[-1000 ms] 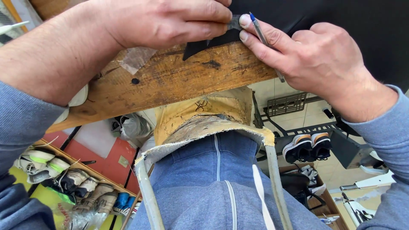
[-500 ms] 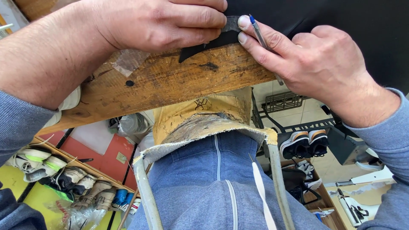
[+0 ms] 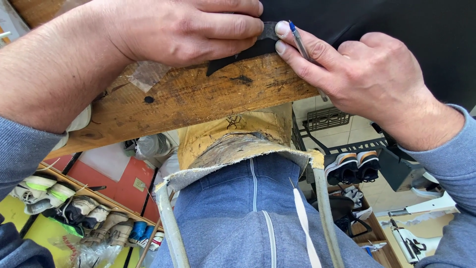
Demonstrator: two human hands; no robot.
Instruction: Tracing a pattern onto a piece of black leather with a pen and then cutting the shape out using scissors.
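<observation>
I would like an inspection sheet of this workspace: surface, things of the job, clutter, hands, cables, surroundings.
Surface: worn wooden board with dark stains, a hole and a patch of clear tape; black sheet beyond it.
Job's things: small black piece lying on the board edge; pen.
Clutter: nothing seen on the board.
Hands: left hand presses on the black piece; right hand holds the pen between its fingers, fingertips on the piece.
Cables: nothing seen.
Surroundings: shoes on a low shelf at left; pair of shoes on a dark rack at right; grey hooded top below.
</observation>
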